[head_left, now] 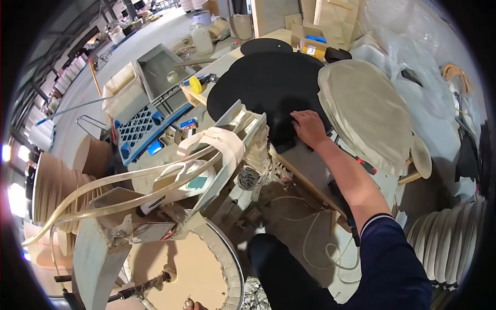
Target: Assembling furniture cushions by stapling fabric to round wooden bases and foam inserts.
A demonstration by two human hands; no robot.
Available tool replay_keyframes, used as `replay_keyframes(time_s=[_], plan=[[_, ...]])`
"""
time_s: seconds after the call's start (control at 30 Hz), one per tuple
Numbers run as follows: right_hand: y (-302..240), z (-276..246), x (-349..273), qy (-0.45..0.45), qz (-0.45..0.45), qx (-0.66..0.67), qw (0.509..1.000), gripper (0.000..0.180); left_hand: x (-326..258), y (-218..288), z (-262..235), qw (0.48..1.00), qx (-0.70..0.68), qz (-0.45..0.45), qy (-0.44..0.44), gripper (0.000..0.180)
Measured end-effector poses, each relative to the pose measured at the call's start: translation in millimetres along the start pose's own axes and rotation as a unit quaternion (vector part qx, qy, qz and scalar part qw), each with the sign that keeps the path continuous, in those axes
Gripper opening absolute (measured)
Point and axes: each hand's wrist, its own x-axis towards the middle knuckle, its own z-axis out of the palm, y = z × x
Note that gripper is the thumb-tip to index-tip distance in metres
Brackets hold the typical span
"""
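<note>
My right hand (308, 128) reaches forward to the table and grips the near part of a black oval sheet (258, 82), fingers bent and thumb close to the index finger. A black flap hangs over the table's front edge beside it. My left hand (194, 305) shows only as fingertips at the lower edge, drawn together. Whatever they hold is too small to name. They are at the near side of a round, beige-surfaced vessel (196, 263) with a wrinkled rim. A rod with a crusted end (166, 275) lies across that beige surface.
A metal trough (227, 170) with clear hoses (129, 199) stands at left centre. Right of the black sheet lies a stack of grey oval pieces (364, 111), with a red-handled tool (366, 165) nearby. Beige disc stacks (57, 191) and a grey crate (165, 77) stand left.
</note>
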Motion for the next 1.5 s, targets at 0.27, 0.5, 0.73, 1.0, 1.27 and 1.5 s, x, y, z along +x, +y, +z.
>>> replay_keyframes(time_s=[0.27, 0.5, 0.73, 1.0, 1.27, 1.5], plan=[[-1, -10, 5, 0.065, 0.174, 0.204, 0.961, 0.028, -3, 3, -3, 1.000, -0.001, 0.010, 0.022, 0.033], [19, -50, 21, 0.318, 0.218, 0.441, 0.811, 0.036, -9, -2, -2, 0.999, 0.002, 0.009, 0.031, 0.033], [-18, -176, -27, 0.256, 0.310, 0.688, 0.604, 0.048, -18, -4, -3, 0.997, -0.019, 0.019, 0.072, 0.028], [-70, -252, -151, 0.035, 0.382, 0.724, 0.573, 0.074, -24, -19, 9, 0.993, -0.070, -0.011, 0.097, 0.024], [-149, -289, -301, -0.006, 0.346, 0.533, 0.772, 0.048, -43, -27, -2, 0.985, -0.091, -0.027, 0.142, 0.019], [-169, -317, -333, 0.052, 0.348, 0.347, 0.869, 0.046, -40, -40, 5, 0.980, -0.106, -0.008, 0.168, 0.016]])
